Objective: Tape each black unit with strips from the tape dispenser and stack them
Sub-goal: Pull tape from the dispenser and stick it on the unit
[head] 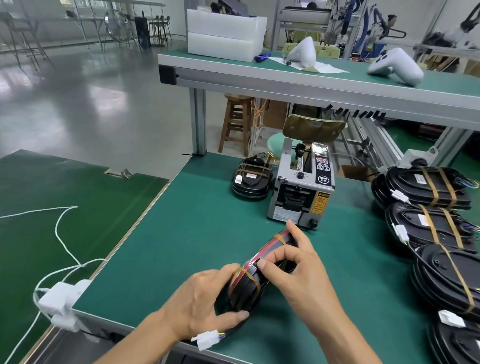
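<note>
Green bench mat (201,236), glossy grey floor (82,99)

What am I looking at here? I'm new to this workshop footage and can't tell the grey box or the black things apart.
The single picture comes from a camera worn on a person's head, looking down at their own hands over a green workbench. The left hand grips the near end of a black unit held on edge; the right hand pinches its upper rim, where brownish tape strips already wrap it. The grey box behind is the tape dispenser. Beside it on the left sits a small taped stack; along the right lie more taped units, overlapping in a row.
</note>
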Available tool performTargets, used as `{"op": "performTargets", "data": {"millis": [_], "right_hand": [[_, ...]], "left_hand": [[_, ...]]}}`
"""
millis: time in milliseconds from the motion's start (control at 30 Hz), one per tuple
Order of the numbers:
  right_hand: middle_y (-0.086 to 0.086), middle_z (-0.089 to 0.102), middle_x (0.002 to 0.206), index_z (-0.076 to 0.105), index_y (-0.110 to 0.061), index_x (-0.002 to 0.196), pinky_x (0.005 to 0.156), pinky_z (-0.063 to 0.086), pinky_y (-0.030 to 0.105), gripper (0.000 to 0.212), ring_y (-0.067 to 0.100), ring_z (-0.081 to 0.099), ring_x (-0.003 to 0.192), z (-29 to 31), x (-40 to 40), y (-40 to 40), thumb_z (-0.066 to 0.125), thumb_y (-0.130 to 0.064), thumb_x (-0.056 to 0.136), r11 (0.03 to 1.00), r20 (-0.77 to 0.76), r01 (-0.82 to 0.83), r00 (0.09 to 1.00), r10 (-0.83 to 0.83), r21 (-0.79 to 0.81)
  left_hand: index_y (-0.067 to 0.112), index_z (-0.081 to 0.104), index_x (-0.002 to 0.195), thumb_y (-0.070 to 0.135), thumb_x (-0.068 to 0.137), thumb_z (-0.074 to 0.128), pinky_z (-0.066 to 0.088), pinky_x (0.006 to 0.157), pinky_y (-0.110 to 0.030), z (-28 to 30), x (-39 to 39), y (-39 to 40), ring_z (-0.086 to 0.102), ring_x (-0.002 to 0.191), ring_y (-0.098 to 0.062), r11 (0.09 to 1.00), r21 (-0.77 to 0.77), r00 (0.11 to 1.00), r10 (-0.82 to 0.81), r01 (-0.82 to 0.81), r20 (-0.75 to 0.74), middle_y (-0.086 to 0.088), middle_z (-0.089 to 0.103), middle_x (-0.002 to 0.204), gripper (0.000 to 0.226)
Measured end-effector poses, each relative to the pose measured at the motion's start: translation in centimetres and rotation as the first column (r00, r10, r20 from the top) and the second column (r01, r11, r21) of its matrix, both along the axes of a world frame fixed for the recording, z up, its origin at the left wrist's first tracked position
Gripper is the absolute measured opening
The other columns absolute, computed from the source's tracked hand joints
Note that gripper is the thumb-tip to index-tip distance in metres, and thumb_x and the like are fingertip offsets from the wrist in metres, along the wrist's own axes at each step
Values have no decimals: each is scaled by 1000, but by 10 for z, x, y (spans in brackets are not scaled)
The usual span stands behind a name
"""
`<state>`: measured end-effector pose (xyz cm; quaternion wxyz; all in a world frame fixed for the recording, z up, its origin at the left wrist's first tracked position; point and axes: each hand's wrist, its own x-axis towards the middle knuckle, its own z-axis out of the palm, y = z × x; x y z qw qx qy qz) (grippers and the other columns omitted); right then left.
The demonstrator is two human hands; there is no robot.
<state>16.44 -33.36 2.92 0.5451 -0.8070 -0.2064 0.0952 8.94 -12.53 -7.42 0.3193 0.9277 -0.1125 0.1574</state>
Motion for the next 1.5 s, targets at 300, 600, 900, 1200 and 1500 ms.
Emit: {"op": "performTargets", "data": {"millis": [300,600,900,1200,1500], "right_hand": [[-20,30,164,76,-31,71,124,23,40,15,0,25,152,-1,-1,3,83,-23,82,999,2,42,999,-42,-5],[-20,29,164,75,-36,71,122,25,37,19,-1,25,151,1,-2,3,83,-23,82,999,3,40,999,-40,-9],[-19,29,165,76,-32,69,122,25,37,18,-3,23,151,3,-3,4,82,-19,81,999,-15,41,999,-41,-12],[-20,31,163,75,-30,70,118,28,32,14,-2,27,150,2,-1,3,84,-22,79,998,-4,47,999,-47,-38],[-23,33,161,72,-29,73,118,30,36,15,-4,29,148,-7,2,3,86,-28,78,997,8,75,997,-75,-15]], "left_hand": [[27,53,137,51,84,79,55,75,-38,-3,1,1,60,80,-17,1000,6,1000,4,-4,8,11,67,92,64],[24,55,137,50,84,80,55,75,-38,-1,1,1,60,81,-19,1000,-2,1000,2,-2,8,10,67,93,64],[23,56,135,48,84,80,55,74,-38,1,0,0,59,79,-18,1000,-2,1000,-3,3,14,11,65,91,61],[21,57,136,50,85,79,55,75,-38,3,-1,-1,59,79,-18,1000,19,1000,6,-7,19,10,66,91,63],[17,59,135,48,84,80,55,73,-37,5,-2,-2,58,77,-18,1000,29,1000,8,-9,14,9,66,89,64]]}}
